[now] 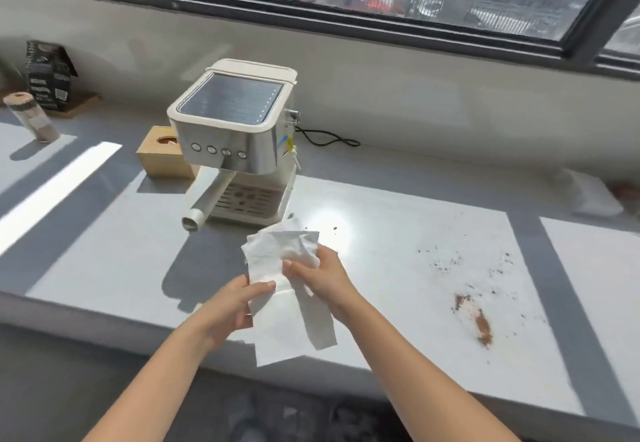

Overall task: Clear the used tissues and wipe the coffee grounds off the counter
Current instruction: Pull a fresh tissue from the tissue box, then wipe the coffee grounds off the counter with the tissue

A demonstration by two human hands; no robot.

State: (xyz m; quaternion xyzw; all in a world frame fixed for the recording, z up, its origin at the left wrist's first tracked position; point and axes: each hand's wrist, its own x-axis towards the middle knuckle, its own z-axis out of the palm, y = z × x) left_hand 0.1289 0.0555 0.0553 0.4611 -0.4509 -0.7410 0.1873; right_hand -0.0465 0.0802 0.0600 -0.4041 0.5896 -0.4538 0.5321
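While the left hand [232, 306] pinches one side of the tissue [277, 330] and the right hand [320, 280] curls its fingers [294, 267] round the crumpled top, the tissue looks soft, light and easy to tear, best held bunched, with coffee grounds [482, 324] on the tabletop [381, 268] right of the fingers.

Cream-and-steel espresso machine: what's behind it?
A light wooden tissue box, its right part covered by the machine, and a black power cable trailing right. Anything else behind is hidden.

White tissue [277, 268]; brown grounds [483, 327]; pale grey counter [381, 268]
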